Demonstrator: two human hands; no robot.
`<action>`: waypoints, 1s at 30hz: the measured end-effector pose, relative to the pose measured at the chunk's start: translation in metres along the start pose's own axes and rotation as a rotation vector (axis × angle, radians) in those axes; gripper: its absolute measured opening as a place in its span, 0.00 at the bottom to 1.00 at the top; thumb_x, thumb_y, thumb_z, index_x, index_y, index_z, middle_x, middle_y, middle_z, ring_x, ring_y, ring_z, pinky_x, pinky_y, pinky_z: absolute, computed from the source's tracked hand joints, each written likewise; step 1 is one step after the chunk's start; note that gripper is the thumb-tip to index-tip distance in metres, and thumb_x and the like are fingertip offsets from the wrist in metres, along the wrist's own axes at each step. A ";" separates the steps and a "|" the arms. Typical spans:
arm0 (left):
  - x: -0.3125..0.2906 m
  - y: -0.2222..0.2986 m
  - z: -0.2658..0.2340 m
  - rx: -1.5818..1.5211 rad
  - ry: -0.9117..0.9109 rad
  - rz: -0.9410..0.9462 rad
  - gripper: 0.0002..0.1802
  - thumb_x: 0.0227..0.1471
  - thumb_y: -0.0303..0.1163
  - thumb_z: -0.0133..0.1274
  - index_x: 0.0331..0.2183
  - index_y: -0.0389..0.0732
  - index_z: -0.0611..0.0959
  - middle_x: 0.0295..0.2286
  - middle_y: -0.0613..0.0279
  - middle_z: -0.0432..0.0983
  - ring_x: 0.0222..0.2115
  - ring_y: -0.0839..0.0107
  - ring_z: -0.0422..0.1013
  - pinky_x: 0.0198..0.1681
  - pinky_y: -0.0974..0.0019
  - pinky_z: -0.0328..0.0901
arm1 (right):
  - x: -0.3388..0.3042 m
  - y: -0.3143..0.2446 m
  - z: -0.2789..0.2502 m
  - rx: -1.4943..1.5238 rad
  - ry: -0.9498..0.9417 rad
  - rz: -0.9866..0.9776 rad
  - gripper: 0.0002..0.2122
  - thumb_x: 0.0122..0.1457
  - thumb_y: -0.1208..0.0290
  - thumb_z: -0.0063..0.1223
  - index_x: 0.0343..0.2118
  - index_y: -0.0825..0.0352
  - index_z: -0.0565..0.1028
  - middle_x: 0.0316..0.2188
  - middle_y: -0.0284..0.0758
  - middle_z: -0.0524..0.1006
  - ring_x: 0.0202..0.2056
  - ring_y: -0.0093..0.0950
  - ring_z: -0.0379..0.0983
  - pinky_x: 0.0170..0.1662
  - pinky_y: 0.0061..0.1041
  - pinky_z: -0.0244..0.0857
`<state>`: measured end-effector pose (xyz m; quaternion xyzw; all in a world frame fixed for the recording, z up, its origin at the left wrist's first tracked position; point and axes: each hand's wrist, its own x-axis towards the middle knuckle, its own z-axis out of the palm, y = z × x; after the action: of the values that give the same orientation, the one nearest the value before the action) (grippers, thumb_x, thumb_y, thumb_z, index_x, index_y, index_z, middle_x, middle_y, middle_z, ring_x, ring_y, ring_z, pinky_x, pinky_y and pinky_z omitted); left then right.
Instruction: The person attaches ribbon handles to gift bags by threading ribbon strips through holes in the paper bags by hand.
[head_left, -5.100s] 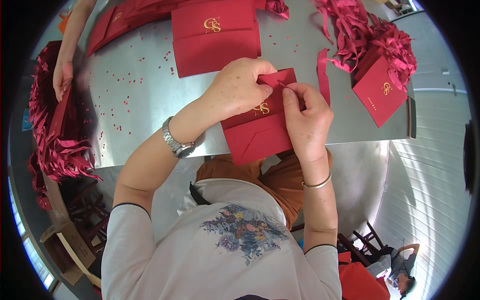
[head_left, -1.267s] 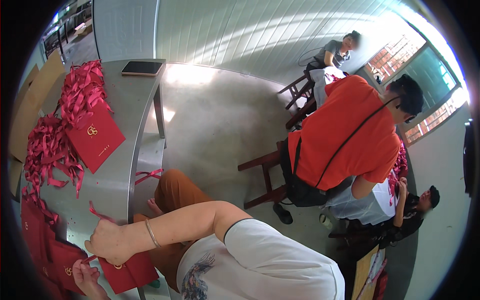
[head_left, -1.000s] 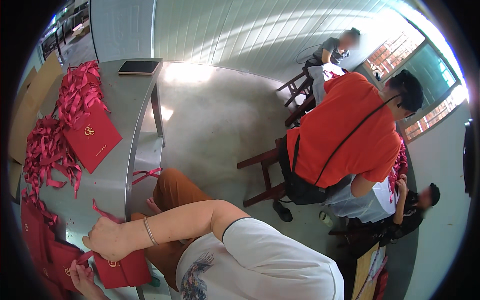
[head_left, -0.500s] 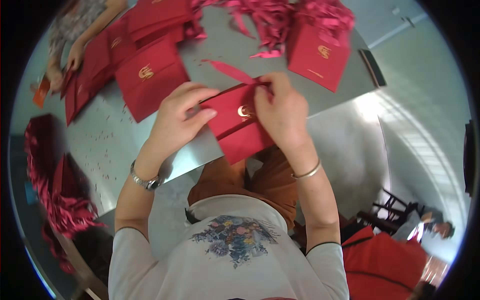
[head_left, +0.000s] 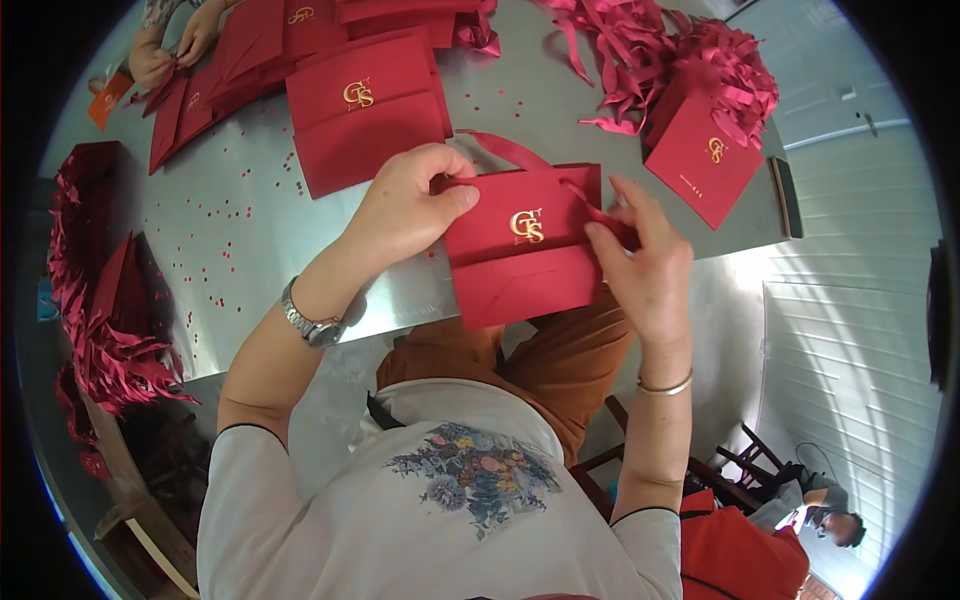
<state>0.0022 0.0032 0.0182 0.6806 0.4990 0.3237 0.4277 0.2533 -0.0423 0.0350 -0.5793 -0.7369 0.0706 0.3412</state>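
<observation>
A red paper gift bag [head_left: 520, 285] with a gold emblem hangs at the table's front edge, partly over my lap. My left hand [head_left: 405, 208] pinches its upper left corner between thumb and fingers. A red ribbon [head_left: 512, 150] rises behind the bag's top edge. Another stretch of ribbon [head_left: 588, 203] comes out through the front near the upper right corner and runs to my right hand [head_left: 652, 268]. The thumb and fingers of that hand are closed on it, just right of the bag.
Several red bags [head_left: 375, 120] lie along the metal table's [head_left: 230, 300] far side. Ribbons [head_left: 725, 75] heap over another bag at the right; more ribbons [head_left: 115, 355] hang at the left edge. Another person's hands [head_left: 175, 55] work at the far left. Red paper dots are scattered about.
My right hand has moved from the bag's top edge out to the right, drawing the ribbon through the front. My left hand has closed onto the upper left corner.
</observation>
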 end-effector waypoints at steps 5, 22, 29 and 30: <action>0.000 0.003 -0.003 -0.018 0.033 -0.123 0.08 0.50 0.27 0.56 0.32 0.35 0.77 0.25 0.68 0.73 0.24 0.81 0.65 0.28 0.74 0.62 | -0.023 0.013 -0.023 0.090 -0.032 0.123 0.14 0.47 0.79 0.62 0.39 0.67 0.78 0.22 0.35 0.75 0.22 0.24 0.71 0.27 0.21 0.66; 0.005 0.000 -0.003 0.019 0.062 -0.196 0.12 0.48 0.30 0.55 0.33 0.32 0.80 0.25 0.56 0.77 0.26 0.70 0.72 0.33 0.67 0.66 | -0.076 0.011 -0.057 1.272 -0.157 -0.079 0.35 0.49 0.58 0.65 0.53 0.81 0.65 0.43 0.53 0.75 0.35 0.36 0.75 0.35 0.28 0.69; 0.003 0.007 -0.008 -0.031 0.040 -0.226 0.12 0.48 0.29 0.56 0.34 0.32 0.81 0.26 0.55 0.77 0.27 0.69 0.73 0.33 0.67 0.67 | -0.070 -0.010 -0.057 0.858 0.154 0.017 0.18 0.58 0.56 0.54 0.38 0.71 0.75 0.33 0.46 0.75 0.31 0.31 0.71 0.38 0.29 0.66; 0.003 0.009 -0.009 -0.028 0.027 -0.232 0.12 0.48 0.29 0.56 0.34 0.32 0.81 0.26 0.55 0.78 0.27 0.69 0.73 0.33 0.67 0.67 | -0.065 -0.013 -0.056 0.858 0.150 0.015 0.18 0.58 0.56 0.54 0.38 0.71 0.75 0.33 0.46 0.75 0.31 0.31 0.71 0.38 0.29 0.66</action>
<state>-0.0008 0.0069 0.0303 0.6078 0.5754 0.2882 0.4652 0.2816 -0.1212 0.0563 -0.3940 -0.6097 0.3309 0.6030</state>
